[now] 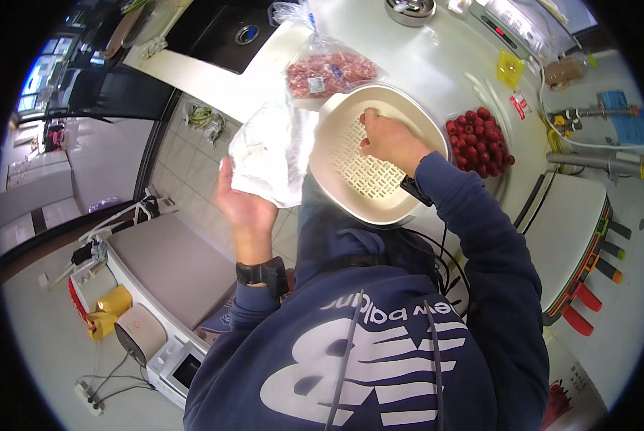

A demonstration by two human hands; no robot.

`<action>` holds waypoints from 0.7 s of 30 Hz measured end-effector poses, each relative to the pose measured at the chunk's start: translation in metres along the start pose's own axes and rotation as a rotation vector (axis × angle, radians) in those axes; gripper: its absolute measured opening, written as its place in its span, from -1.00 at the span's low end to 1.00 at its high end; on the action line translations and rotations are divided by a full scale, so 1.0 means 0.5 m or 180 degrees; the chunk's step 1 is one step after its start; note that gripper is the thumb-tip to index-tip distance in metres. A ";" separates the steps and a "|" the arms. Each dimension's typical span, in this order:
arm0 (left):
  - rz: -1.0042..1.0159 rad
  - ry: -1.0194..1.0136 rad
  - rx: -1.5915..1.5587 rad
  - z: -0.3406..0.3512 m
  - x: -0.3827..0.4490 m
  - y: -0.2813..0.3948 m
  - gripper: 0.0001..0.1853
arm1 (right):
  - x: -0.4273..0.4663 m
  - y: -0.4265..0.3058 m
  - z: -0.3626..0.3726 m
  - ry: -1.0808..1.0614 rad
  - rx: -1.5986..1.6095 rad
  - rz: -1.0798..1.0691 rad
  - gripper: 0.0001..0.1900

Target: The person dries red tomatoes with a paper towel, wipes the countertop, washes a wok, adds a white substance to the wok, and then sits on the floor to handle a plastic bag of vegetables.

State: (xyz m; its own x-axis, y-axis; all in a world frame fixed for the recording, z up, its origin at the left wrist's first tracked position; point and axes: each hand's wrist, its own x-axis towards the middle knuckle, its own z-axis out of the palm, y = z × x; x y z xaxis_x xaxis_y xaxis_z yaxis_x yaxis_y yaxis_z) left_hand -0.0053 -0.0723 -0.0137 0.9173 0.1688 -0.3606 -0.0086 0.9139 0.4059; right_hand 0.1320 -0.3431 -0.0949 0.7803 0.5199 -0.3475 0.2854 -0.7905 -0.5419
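Note:
My left hand [246, 210] holds a crumpled white cloth or paper towel [271, 156], palm up, with most fingers hidden under it. The towel hangs just left of a cream plastic colander basket [330, 186] at the counter's edge. Inside that basket is my right hand [389, 137], its fingertips pinching a small round red fruit [363, 118]; a second red fruit [365, 143] shows by the lower fingers. Close to the right of the basket lies a pile of similar red fruits [478, 141], apparently in a clear container.
Behind the basket sits a clear bag of minced meat [330, 73]. A black sink [214, 32] is at the upper left, a metal bowl [411, 11] at the top. Chopping boards [564, 237] and coloured-handled utensils [586, 296] stand at right.

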 end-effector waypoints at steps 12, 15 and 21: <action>-0.0215 -0.0365 -0.0132 0.008 0.004 -0.044 -0.31 | 0.022 -0.006 0.027 0.0499 -0.0060 -0.0102 -0.68; -0.0161 -0.0471 0.0163 0.018 0.003 -0.046 -0.31 | -0.049 -0.052 -0.063 0.1087 0.0358 0.0059 -0.72; -0.0789 -0.0693 -0.0145 0.066 0.024 -0.100 -0.34 | -0.154 -0.193 -0.145 0.1528 0.1201 -0.0857 -0.64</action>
State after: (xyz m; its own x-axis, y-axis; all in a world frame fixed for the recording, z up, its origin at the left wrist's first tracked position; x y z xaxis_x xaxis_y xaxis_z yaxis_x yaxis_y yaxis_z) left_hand 0.0194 -0.1284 -0.0105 0.9572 -0.1390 -0.2539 0.2121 0.9336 0.2887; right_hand 0.0847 -0.3300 0.0395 0.8950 0.4126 0.1693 0.3587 -0.4403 -0.8231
